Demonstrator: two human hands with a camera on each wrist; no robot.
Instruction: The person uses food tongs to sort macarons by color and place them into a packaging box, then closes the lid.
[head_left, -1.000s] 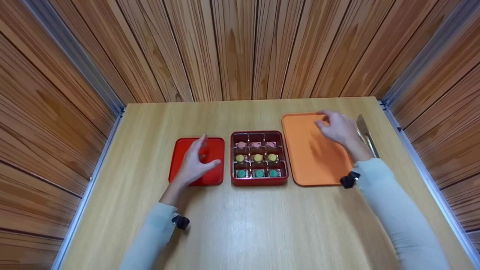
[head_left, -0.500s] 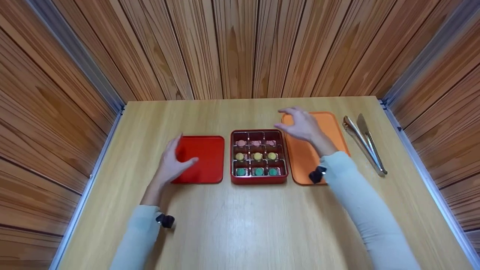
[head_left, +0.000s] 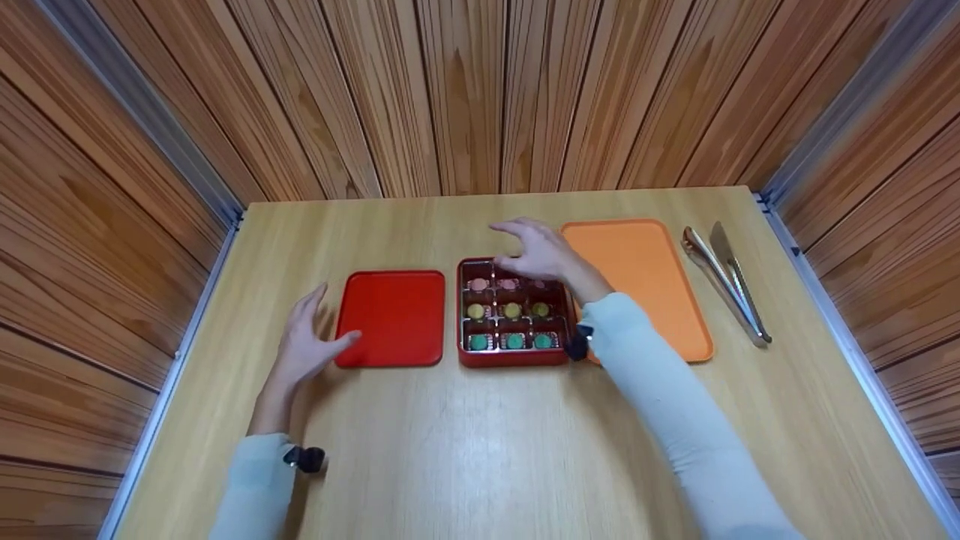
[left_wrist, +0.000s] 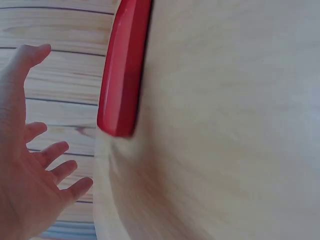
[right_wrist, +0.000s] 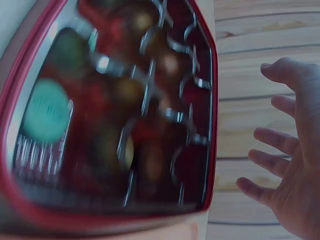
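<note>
My left hand (head_left: 304, 341) is spread at the left edge of a square red lid or tray (head_left: 391, 319), fingers apart and holding nothing. In the left wrist view that red piece (left_wrist: 122, 70) lies to the right of the fingers. My right hand (head_left: 541, 251) hovers over the back right of a dark red divided box (head_left: 514, 358), its fingers loosely spread with nothing in them. Small round sweets sit in the box's compartments: pink at the back, yellow (head_left: 511, 310) in the middle, green (head_left: 514, 341) in front. The hand and wrist partly cover the right side.
An orange tray (head_left: 637, 277) lies right of the box, partly under the right forearm. Beyond it are metal tongs (head_left: 724, 285) and a broad-bladed knife or spatula (head_left: 731, 259). Wood-panelled walls enclose the table at the back and sides.
My right hand has swept left from the orange tray to above the box, uncovering the tongs. My left hand has drawn left and nearer, off the red piece's middle to its edge.
</note>
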